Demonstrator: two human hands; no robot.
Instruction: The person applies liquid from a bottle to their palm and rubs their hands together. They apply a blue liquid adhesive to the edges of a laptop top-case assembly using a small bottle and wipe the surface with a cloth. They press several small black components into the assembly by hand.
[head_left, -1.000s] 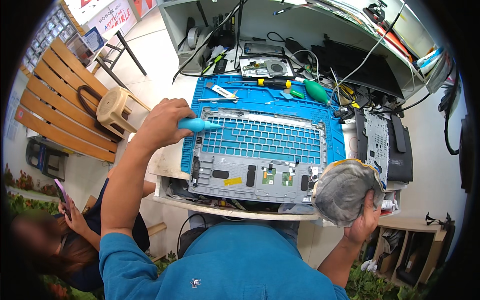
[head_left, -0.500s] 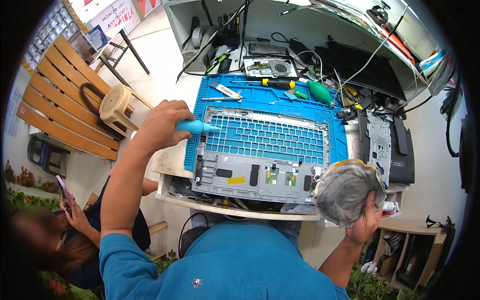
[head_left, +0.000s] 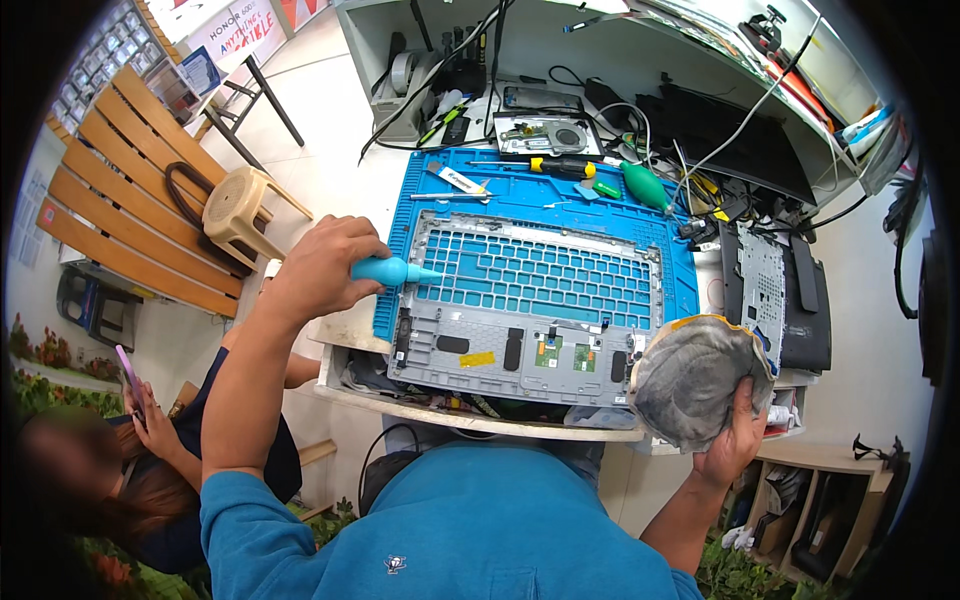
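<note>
My left hand is closed round a light blue squeeze bottle. Its pointed nozzle aims right, over the left end of the key openings in a grey laptop keyboard frame. I cannot tell whether the tip touches the frame, which lies on a blue repair mat. At the frame's right front corner, my right hand grips a rounded, smudged grey cloth pad with a yellowish edge, thumb on top.
Behind the frame lie a yellow-black screwdriver and a green air bulb. Black laptop parts stand at the right. An open drawer sits under the table edge. At far left, a person holds a phone near a stool.
My left hand has moved slightly nearer to me with the squeeze bottle, its nozzle now lower over the key openings. My right hand and the cloth pad have hardly moved.
</note>
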